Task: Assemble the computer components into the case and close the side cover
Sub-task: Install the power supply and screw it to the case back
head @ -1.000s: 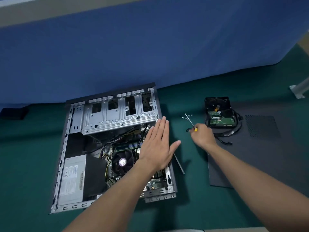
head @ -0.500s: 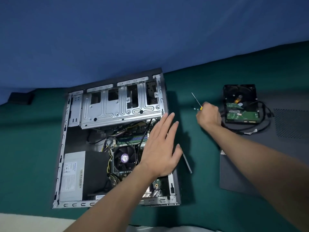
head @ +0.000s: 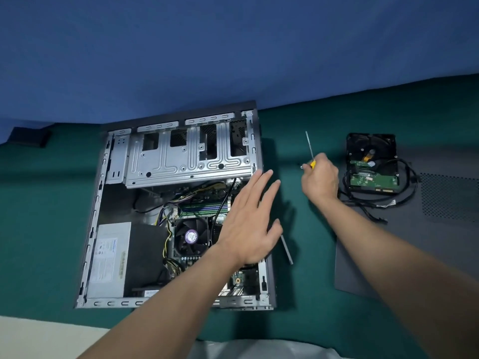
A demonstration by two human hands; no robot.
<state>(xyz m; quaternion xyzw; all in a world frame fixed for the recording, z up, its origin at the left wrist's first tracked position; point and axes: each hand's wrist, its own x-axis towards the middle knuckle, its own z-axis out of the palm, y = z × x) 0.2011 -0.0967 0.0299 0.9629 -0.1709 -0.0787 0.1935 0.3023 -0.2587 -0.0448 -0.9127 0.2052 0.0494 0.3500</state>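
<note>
The open computer case [head: 90, 224] lies flat on the green table, showing its silver drive cage [head: 186, 156], power supply [head: 110, 257] and CPU fan [head: 191, 238]. My left hand [head: 250, 224] hovers flat with straight fingers over the case's right side. My right hand [head: 320, 177] grips a yellow-handled screwdriver [head: 309, 149], shaft pointing up and away, to the right of the case. A hard drive [head: 372, 164] lies circuit side up with black cables [head: 404, 193] around it. The dark side cover [head: 440, 229] lies flat at the right.
A small screw [head: 301, 167] lies by my right hand. A thin grey strip [head: 287, 250] rests on the table beside the case. A blue partition [head: 233, 47] stands behind the table. A black object [head: 28, 137] sits at the far left. The table's front edge [head: 51, 330] is near.
My right hand has lifted the screwdriver so its shaft points more upright. My left hand stays spread over the case. The camera has tilted down, nearer the table.
</note>
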